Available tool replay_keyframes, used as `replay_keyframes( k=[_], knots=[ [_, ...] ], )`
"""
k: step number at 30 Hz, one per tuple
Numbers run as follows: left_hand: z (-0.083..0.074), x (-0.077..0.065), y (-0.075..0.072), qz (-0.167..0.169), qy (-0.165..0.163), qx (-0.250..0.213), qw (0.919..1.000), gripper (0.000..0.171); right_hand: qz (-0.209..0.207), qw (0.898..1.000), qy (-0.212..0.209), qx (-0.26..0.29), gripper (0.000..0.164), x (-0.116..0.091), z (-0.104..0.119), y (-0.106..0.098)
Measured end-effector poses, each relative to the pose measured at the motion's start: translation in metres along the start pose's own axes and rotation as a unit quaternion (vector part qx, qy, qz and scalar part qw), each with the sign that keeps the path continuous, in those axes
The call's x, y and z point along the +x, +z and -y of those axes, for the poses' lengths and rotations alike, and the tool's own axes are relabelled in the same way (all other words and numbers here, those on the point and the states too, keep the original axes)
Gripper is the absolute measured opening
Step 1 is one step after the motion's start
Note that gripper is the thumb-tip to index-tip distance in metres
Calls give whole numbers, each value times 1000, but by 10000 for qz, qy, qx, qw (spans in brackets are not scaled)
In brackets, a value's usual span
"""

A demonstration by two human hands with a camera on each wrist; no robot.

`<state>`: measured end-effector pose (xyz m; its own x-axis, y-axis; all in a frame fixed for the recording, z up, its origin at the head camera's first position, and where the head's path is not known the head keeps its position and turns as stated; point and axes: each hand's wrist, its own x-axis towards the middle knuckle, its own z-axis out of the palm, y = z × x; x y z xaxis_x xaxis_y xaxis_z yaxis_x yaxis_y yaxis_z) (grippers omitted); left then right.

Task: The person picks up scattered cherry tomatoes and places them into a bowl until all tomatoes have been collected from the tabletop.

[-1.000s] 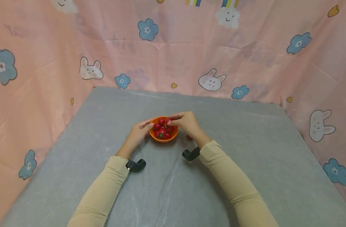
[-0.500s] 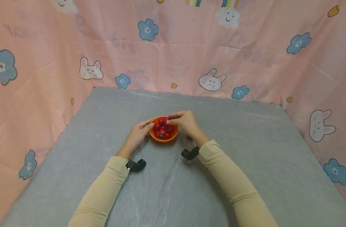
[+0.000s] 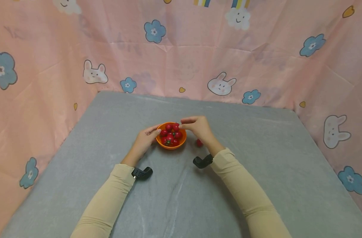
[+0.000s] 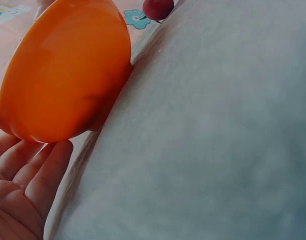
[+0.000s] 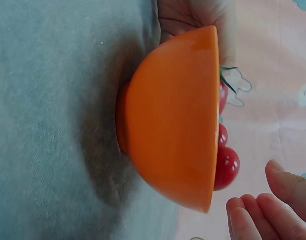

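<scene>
An orange bowl (image 3: 170,147) stands on the table, holding several small red cherry tomatoes (image 3: 170,138), some with green stems. At its left side my left hand (image 3: 143,142) holds it, thumb over the rim and fingers against the outer wall. In the left wrist view those fingers (image 4: 48,172) meet the bowl's underside. Just off the right rim is my right hand (image 3: 199,128); the right wrist view shows its thumb and fingers apart with nothing between them. Close by them, one cherry tomato (image 5: 227,168) sticks up above the rim.
Another cherry tomato (image 3: 199,142) lies on the grey table (image 3: 175,198), right of the bowl and beside my right wrist. A pink printed curtain (image 3: 181,49) hangs along the table's back and sides.
My right hand first shifted slightly left with a cherry tomato at its fingertips, then let it go in the bowl and drew back right. My left hand has stayed on the bowl.
</scene>
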<state>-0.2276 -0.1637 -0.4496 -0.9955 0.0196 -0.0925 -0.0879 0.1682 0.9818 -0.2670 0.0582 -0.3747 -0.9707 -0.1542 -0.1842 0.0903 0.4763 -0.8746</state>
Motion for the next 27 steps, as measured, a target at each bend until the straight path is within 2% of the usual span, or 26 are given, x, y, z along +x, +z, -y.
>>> replay_keyframes(
  k=[7,27],
  knots=[
    [-1,0,0,-1,-40,104,9999,45,-90,9997,26,214,38,-6,-10,-11],
    [-2,-2,0,31,-131,20,9999,44,-275,9990,284,221,42,-19,-45,-35]
  ],
)
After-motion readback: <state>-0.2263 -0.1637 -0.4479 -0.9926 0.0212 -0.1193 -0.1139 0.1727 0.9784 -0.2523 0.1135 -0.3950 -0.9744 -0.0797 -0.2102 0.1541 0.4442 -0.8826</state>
